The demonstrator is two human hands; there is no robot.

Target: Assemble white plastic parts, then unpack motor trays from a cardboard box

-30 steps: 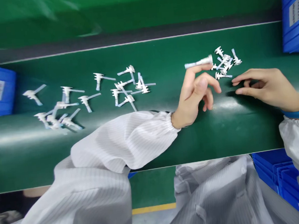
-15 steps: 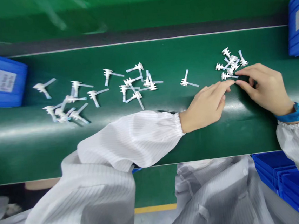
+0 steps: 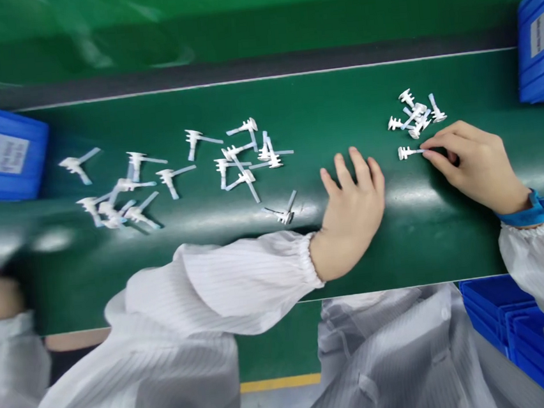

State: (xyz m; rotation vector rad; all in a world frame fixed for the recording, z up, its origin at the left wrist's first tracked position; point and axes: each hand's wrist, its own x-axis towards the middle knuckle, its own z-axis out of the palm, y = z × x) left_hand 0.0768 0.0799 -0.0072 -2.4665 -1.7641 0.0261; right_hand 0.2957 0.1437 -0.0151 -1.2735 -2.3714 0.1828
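in the head view, the right hand [image 3: 482, 161] has its thumb and forefinger closed in a pinch on the pale tube of a part [image 3: 406, 152]. the part lies left of those fingertips, its white ribbed head pointing away from them, near the green table [image 3: 448, 238]; whether it touches is hard to tell. just beyond the same fingers is a pile [image 3: 417, 110] of similar parts. the left hand [image 3: 352, 219] is palm down, fingers spread, gripping nothing visible; left of its fingers sits a lone part [image 3: 284, 217], and further left a scatter [image 3: 247, 177] of more.

the part looks light, with a stiff plastic head; the tube seems thinner, perhaps bendable and a little slippery. the head's ribs would likely give the surest hold, while a tube-end pinch may let it swivel.
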